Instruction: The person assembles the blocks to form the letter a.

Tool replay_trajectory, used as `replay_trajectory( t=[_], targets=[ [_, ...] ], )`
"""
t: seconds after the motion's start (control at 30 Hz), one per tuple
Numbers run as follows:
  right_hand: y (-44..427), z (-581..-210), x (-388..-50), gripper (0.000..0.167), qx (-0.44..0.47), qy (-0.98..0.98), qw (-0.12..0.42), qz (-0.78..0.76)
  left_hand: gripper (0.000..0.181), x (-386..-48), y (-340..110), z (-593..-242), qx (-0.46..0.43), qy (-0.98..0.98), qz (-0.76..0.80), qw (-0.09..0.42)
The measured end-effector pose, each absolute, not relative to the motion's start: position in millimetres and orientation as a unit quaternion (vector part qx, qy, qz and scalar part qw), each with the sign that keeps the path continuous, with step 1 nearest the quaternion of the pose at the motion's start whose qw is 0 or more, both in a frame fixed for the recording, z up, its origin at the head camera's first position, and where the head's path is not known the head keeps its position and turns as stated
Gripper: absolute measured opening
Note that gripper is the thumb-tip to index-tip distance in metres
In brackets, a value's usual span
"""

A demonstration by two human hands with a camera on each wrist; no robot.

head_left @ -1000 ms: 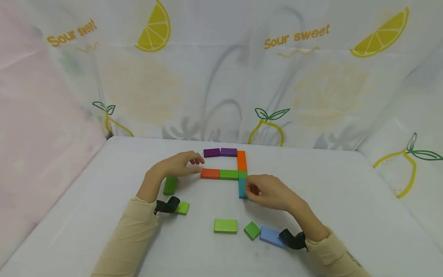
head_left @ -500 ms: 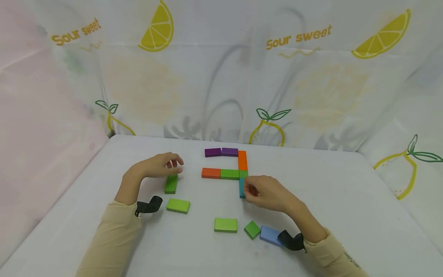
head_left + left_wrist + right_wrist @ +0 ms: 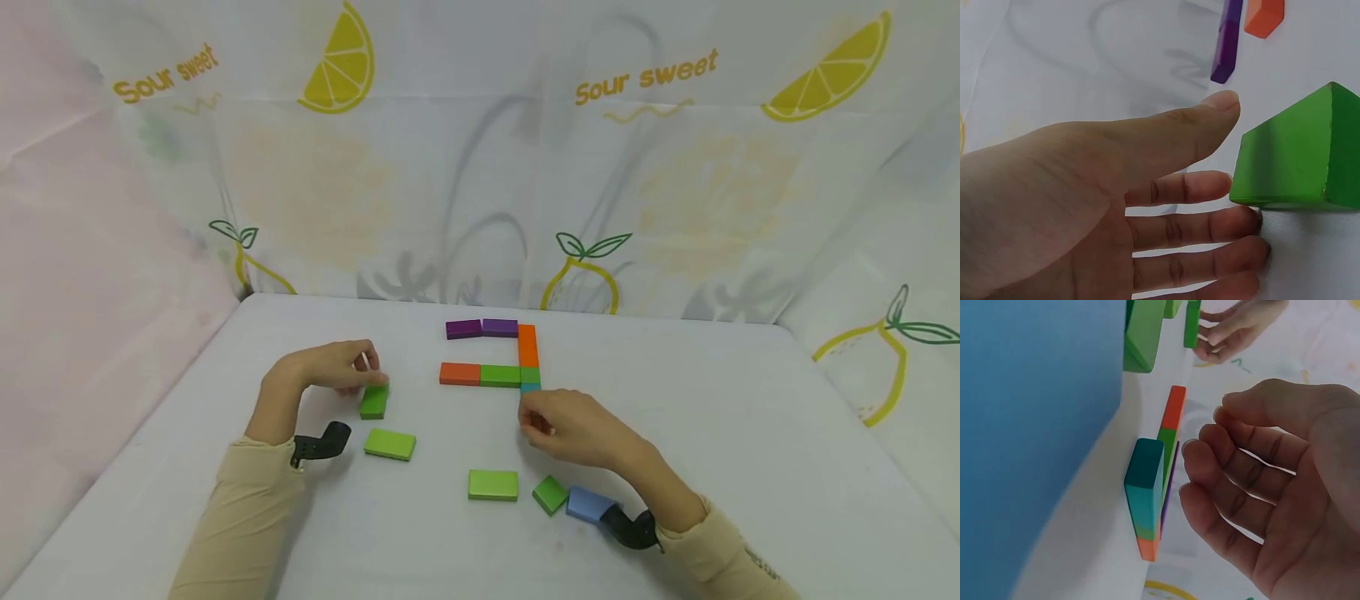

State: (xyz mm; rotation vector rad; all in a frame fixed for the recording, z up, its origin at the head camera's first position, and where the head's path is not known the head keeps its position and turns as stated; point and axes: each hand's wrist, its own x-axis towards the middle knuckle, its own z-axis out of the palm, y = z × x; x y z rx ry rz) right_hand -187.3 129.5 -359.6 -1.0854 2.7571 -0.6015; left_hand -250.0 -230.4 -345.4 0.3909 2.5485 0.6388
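My left hand [image 3: 326,367] hovers at the far end of a green block [image 3: 373,403] on the left of the table. In the left wrist view its thumb and fingers are spread apart, their tips close beside the green block [image 3: 1291,153]. My right hand [image 3: 573,427], fingers loosely curled around nothing, is over a teal block [image 3: 529,387] and hides most of it. The right wrist view shows the teal block [image 3: 1144,465] apart from those fingertips. Beyond it, blocks lie end to end: small green [image 3: 530,375], orange [image 3: 528,346], green [image 3: 500,377] and red-orange [image 3: 460,374].
Two purple blocks [image 3: 482,328] form the back row. Nearer lie two light green blocks [image 3: 390,444], a small green block [image 3: 551,495] and a blue block [image 3: 587,503] partly behind the right wrist camera. A lemon-print cloth [image 3: 465,167] hangs behind the table.
My left hand has left the red-orange block and moved left to the green block, lowering beside it. The right hand has shifted slightly nearer, still by the teal block.
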Motion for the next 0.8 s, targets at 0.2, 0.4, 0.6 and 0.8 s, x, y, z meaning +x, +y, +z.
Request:
replay_trajectory(
  t=[0.2, 0.4, 0.6, 0.8],
  targets=[
    [124, -359, -183, 0.007, -0.362, 0.911, 0.064, -0.189, 0.044, -249, -228, -346, 0.129, 0.932, 0.226, 0.253],
    [122, -359, -180, 0.005, -0.364, 0.911, 0.066, -0.183, 0.048, -248, -221, -347, 0.114, 0.934, 0.21, 0.266],
    [121, -358, -179, 0.005, -0.364, 0.911, 0.067, -0.182, 0.048, -245, -212, -346, 0.104, 0.937, 0.192, 0.272],
    [119, -357, -177, 0.005, -0.364, 0.911, 0.065, -0.18, 0.044, -246, -212, -345, 0.108, 0.937, 0.189, 0.273]
  ],
)
